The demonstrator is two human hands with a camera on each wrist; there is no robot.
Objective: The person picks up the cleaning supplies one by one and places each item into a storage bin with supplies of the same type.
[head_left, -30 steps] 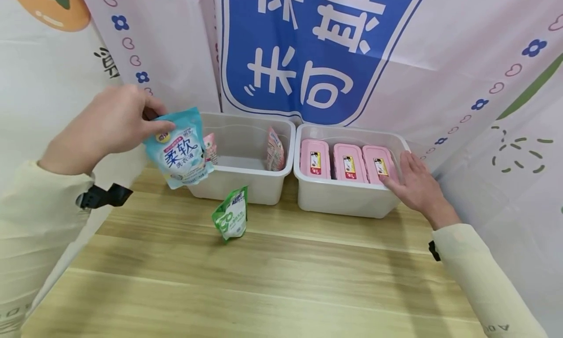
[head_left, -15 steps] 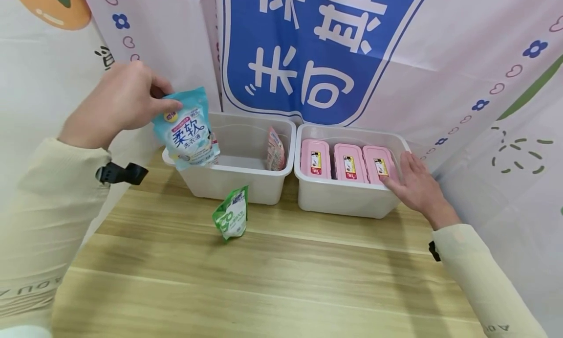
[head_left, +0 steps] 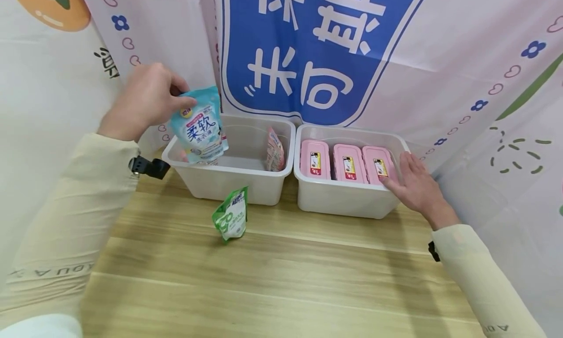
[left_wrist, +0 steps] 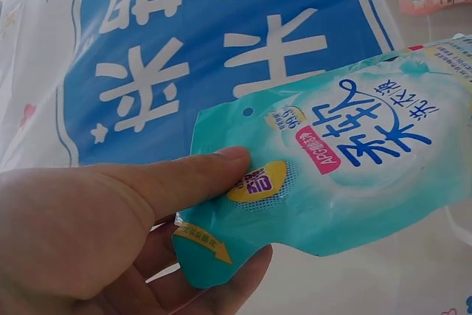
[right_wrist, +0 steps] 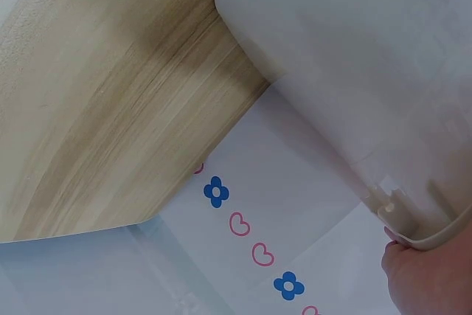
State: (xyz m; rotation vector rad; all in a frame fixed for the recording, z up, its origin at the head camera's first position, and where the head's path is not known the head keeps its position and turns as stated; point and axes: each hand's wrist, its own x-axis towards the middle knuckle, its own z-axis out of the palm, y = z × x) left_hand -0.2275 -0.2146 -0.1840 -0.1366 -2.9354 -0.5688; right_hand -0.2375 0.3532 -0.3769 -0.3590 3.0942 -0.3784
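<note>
teal pouch (left_wrist: 332, 182) is glossy, smooth and corner-notched.

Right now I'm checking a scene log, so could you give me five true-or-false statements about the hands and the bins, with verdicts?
1. The left hand pinches a blue pouch. True.
2. The green pouch lies inside the left bin. False: the green pouch is on the table, in front of the left bin.
3. The right hand touches the right bin. True.
4. Four pink boxes sit in the right bin. False: there are three pink boxes.
5. A pink packet is in the left bin. True.
</note>
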